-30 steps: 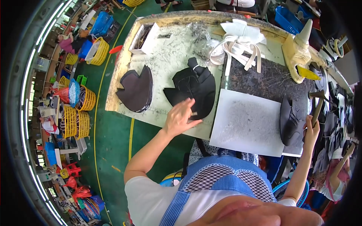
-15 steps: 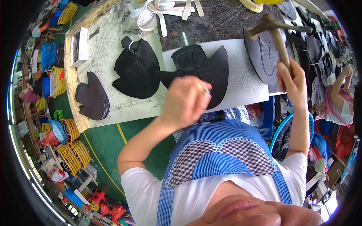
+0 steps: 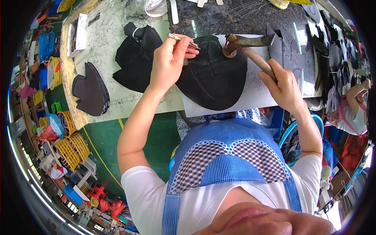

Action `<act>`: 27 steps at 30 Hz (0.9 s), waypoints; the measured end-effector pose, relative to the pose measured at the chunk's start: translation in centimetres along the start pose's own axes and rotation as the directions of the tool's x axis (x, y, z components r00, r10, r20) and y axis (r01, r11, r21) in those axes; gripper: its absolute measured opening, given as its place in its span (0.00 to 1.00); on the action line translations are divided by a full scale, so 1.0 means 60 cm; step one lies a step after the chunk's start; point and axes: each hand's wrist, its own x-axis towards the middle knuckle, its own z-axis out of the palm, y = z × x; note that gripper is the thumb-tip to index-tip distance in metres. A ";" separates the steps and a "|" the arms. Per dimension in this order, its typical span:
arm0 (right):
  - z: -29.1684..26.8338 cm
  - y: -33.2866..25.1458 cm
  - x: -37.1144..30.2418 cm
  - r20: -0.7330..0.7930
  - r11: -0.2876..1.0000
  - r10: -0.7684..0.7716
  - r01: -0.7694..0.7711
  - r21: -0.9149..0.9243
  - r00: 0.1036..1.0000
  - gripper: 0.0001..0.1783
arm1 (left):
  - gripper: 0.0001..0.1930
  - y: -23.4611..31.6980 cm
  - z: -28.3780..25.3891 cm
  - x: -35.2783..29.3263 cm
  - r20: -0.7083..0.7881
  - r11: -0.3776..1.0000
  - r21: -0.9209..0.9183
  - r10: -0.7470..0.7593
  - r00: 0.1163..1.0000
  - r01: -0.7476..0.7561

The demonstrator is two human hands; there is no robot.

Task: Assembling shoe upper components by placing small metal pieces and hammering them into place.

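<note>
A large black sheet piece with stitched-looking lines lies on a white board. My left hand is closed around a thin silver pen-shaped tool, whose tip points down at the piece's upper left part. My right hand grips the wooden handle of a hammer. The hammer's head hangs over the upper right part of the black piece. Left of my left hand lie more black pieces, bound at the top with a white band.
A stack of dark brown cut pieces sits near the table's left end, below a small white box. Grey pieces lie behind my right hand. White strips rest at the back. Another person is at the right.
My right hand has brought the hammer left and down, over the black piece. My left hand has moved up and left. The black piece, folded before, now lies spread out.
</note>
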 end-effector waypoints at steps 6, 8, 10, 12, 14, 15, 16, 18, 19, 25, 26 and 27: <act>-0.002 -0.001 0.002 0.013 1.000 0.014 -0.015 0.015 1.000 0.12 | 0.13 -0.002 0.002 0.004 -0.026 0.997 -0.077 -0.023 0.999 0.021; -0.007 -0.005 0.005 0.019 0.999 0.026 -0.027 0.026 0.999 0.13 | 0.13 -0.001 0.003 0.003 -0.038 0.999 -0.037 0.001 0.999 -0.003; -0.015 -0.010 0.011 0.025 0.992 0.098 -0.099 0.071 0.995 0.13 | 0.12 0.002 0.004 0.002 -0.001 0.995 0.079 0.063 0.998 -0.062; -0.022 -0.038 0.014 -0.015 0.985 0.087 -0.084 0.151 0.996 0.13 | 0.08 0.001 0.007 0.003 0.002 0.979 0.169 0.113 0.994 -0.112; -0.027 -0.064 0.017 -0.282 0.891 -0.150 0.253 0.377 0.948 0.13 | 0.06 0.009 0.010 0.003 0.093 0.828 0.483 0.275 0.957 -0.285; -0.017 -0.053 0.018 -0.309 0.859 -0.262 0.367 0.358 0.914 0.13 | 0.05 0.006 0.015 0.005 0.130 0.694 0.620 0.369 0.920 -0.366; -0.008 -0.060 0.031 -0.254 0.884 -0.326 0.389 0.260 0.911 0.12 | 0.05 0.007 0.019 0.005 0.130 0.692 0.620 0.373 0.918 -0.370; 0.012 -0.054 0.044 -0.093 0.971 -0.177 0.189 0.146 0.980 0.11 | 0.05 0.011 0.023 0.001 0.218 0.535 0.726 0.417 0.882 -0.432; -0.003 -0.063 0.044 -0.070 0.976 -0.136 0.146 0.160 0.988 0.11 | 0.08 0.011 0.024 0.010 0.192 0.531 0.723 0.461 0.866 -0.443; -0.011 -0.034 0.029 -0.109 0.944 0.091 -0.051 0.326 0.990 0.17 | 0.13 -0.005 0.006 0.017 -0.010 0.990 -0.095 -0.106 0.994 0.104; -0.009 -0.029 0.028 -0.092 0.921 0.143 -0.098 0.376 0.985 0.18 | 0.12 -0.005 0.005 0.019 -0.002 0.993 -0.082 -0.081 0.997 0.081; -0.007 -0.025 0.027 -0.086 0.922 0.156 -0.114 0.370 0.984 0.19 | 0.12 -0.006 0.005 0.019 -0.002 0.994 -0.080 -0.081 0.997 0.081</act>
